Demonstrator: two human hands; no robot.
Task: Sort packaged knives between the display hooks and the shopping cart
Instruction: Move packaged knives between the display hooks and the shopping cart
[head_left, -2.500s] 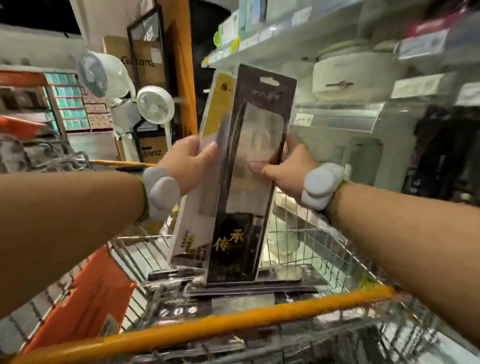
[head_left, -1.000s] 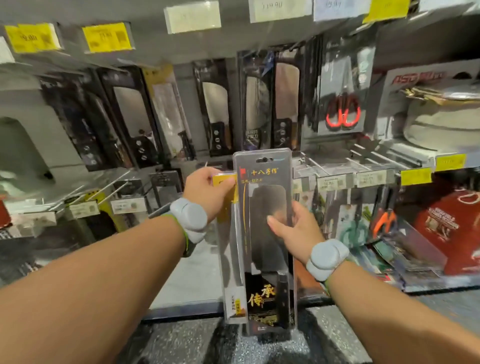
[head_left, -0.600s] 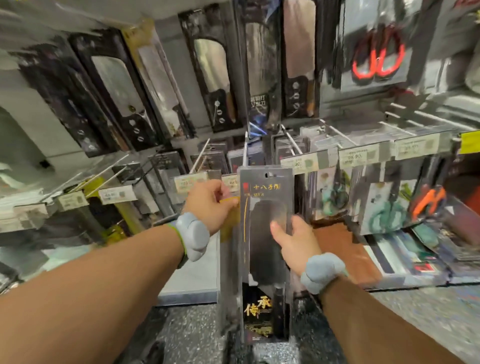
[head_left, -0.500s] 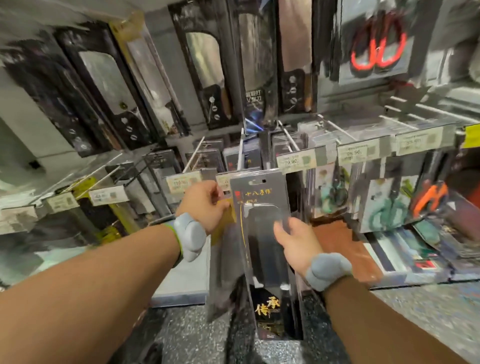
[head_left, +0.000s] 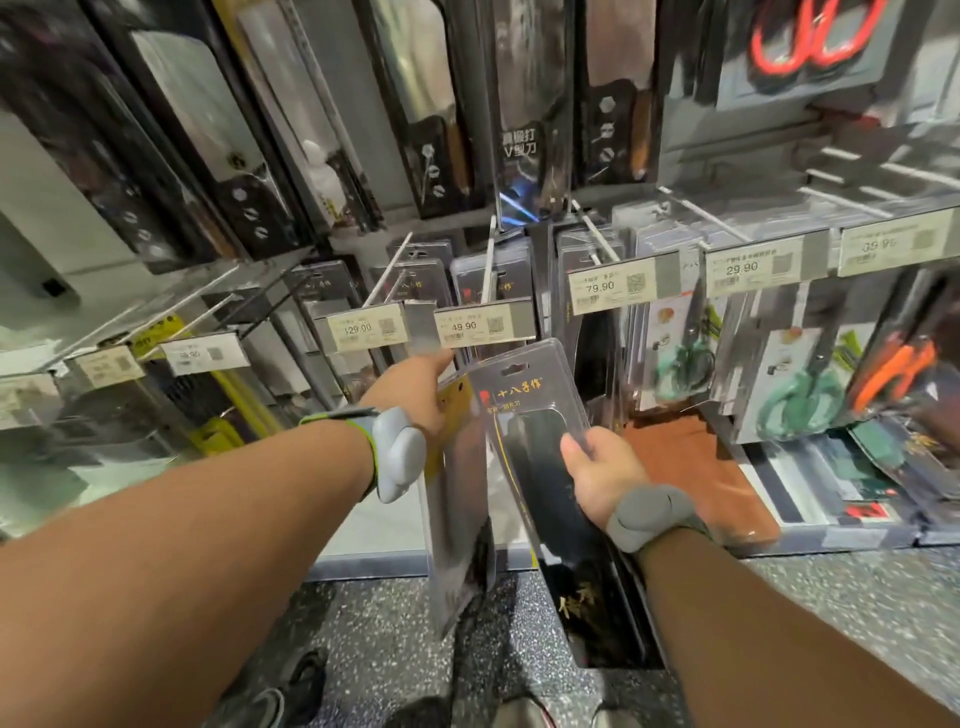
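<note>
Whereas half a second ago both packs stood upright together, the right hand (head_left: 602, 475) now tilts its black knife pack (head_left: 535, 467) apart, top leaning left toward the hooks, fingers clamped on its right edge. Beside it, the left hand (head_left: 415, 387) grips the yellow-topped pack (head_left: 457, 499) near its top, held edge-on. Beyond, the 49.90 hook (head_left: 488, 260) juts out just above the black pack's hang slot (head_left: 513, 370); judged, hanging comes next. No cart is visible.
</note>
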